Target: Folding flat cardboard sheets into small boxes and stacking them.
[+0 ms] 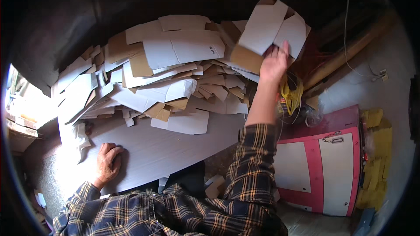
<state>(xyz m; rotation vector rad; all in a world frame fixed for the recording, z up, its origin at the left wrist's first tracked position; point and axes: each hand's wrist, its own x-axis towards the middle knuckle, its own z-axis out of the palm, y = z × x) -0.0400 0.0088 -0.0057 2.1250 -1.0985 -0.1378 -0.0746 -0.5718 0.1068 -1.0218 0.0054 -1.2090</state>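
My right hand (274, 64) reaches out to the far right, palm turned up. Its thumb lies over a flattened white-and-brown cardboard box (264, 27), and the fingertips pass out of sight at the box's lower edge. That box is tilted up beside a large heap of flattened cardboard boxes (183, 48). My left hand (108, 164) rests curled on the grey table (153, 148) near its front edge, with nothing visible in the fingers. Closest to it is a crumpled white piece (80, 140), perhaps a bag or cloth.
Right of the table stands a pink-and-white cabinet (337, 172) with a latch and chain. A yellow plastic bag (291, 94) hangs by the table's right end. Behind it runs a wooden beam (350, 57). Yellow material (374, 166) is stacked beyond the cabinet.
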